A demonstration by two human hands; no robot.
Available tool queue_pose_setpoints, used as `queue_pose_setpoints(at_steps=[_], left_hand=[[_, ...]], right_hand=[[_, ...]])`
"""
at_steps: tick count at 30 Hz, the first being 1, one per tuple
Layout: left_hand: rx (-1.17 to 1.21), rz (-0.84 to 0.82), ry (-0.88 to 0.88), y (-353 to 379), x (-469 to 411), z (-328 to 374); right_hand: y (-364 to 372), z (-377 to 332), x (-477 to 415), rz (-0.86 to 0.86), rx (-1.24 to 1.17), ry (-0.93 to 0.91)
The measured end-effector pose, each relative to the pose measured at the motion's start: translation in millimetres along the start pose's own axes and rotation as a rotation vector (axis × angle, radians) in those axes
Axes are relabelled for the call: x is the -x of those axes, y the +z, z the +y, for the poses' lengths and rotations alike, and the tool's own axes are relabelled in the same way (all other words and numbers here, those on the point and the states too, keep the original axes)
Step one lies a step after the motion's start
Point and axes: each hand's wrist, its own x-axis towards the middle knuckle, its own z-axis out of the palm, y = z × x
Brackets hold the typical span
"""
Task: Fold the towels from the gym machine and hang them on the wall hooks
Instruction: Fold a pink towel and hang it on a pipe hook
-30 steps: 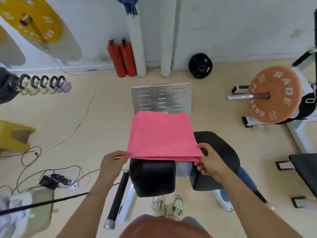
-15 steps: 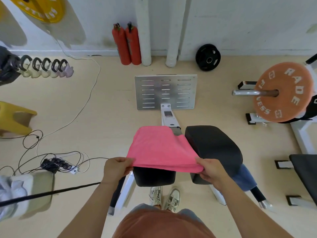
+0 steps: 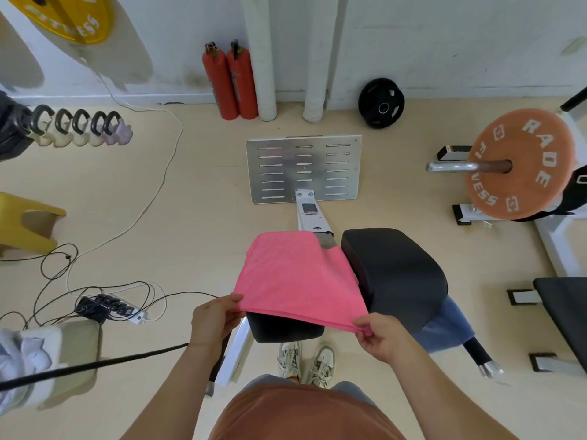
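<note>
Both hands grasp a pink towel (image 3: 295,281) by its near edge. The left hand (image 3: 216,322) pinches the near left corner, fingers curled over the cloth. The right hand (image 3: 381,338) pinches the near right corner between thumb and fingers.

Seen from above, a gym machine (image 3: 309,217) with a white frame stands on a pale floor in front of the person. It has 2 black pads side by side and a slotted metal footplate (image 3: 303,168) at its far end. The pink towel is spread over the left pad (image 3: 282,328), its near edge lifted just above the pad's front and its right side touching the right pad (image 3: 394,274). To the right, well apart, an orange weight plate (image 3: 521,166) sits on a bar. A blue towel (image 3: 444,325) hangs on the machine just below the right pad. 2 red fire extinguishers (image 3: 232,81) stand against the far wall, with a black weight plate (image 3: 381,103) leaning there too. A power strip (image 3: 108,308) with tangled cables lies on the floor to the left.
</note>
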Motion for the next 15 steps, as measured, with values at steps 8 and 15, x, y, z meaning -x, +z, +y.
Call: queue_pose_setpoints(at_steps=[8, 15], left_hand=[[-0.164, -0.066, 0.058, -3, 6, 5], [-0.216, 0.032, 0.184, 15, 11, 11]], right_hand=[[7, -14, 9, 0.067, -0.125, -0.175], [15, -29, 28, -0.138, -0.535, -0.134]])
